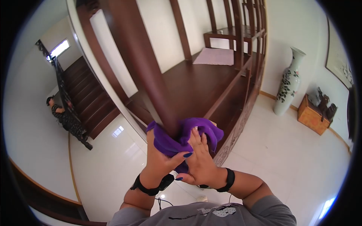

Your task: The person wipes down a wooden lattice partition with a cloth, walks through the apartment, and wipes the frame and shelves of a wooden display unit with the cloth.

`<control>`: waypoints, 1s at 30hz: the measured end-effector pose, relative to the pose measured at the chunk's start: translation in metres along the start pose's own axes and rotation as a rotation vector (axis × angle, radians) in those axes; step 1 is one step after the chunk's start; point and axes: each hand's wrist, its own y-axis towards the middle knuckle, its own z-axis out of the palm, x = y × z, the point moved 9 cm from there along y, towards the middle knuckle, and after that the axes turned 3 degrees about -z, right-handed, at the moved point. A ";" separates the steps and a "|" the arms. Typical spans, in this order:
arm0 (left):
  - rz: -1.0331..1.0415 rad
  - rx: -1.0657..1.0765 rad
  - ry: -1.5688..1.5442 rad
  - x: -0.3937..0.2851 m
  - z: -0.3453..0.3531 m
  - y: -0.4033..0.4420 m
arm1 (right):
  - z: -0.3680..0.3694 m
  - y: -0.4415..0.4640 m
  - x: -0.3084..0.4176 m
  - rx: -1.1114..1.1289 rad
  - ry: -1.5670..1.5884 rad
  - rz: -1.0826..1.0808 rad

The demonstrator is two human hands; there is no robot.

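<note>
A purple cloth (203, 128) is wrapped around the lower part of a dark brown wooden post (151, 71). From the left side, my left hand (160, 162) presses the cloth against the post, its thumb across the front and its other fingers mostly hidden. My right hand (201, 160) holds the cloth from the right, fingers pointing up along it and thumb pointing left. The two hands are close together. Behind the post lies a dark wooden shelf board (181, 94) of the same piece of furniture.
A pinkish mat (215, 56) lies on the shelf. A tall painted vase (288, 86) and a wooden chest (313, 115) with dark figures on it stand at right. Another person (68, 116) is by the staircase (88, 98) at left. Carved trim (233, 139) edges the furniture.
</note>
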 end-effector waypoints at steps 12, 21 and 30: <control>0.185 0.006 0.189 -0.056 -0.003 0.042 | -0.016 0.058 0.004 0.192 -0.097 -0.064; 0.099 -0.047 0.281 -0.150 -0.031 0.112 | -0.106 0.176 0.002 -0.027 -0.271 -0.578; -0.022 -0.228 0.262 -0.146 -0.046 0.087 | -0.151 0.240 -0.032 0.024 -0.259 -0.666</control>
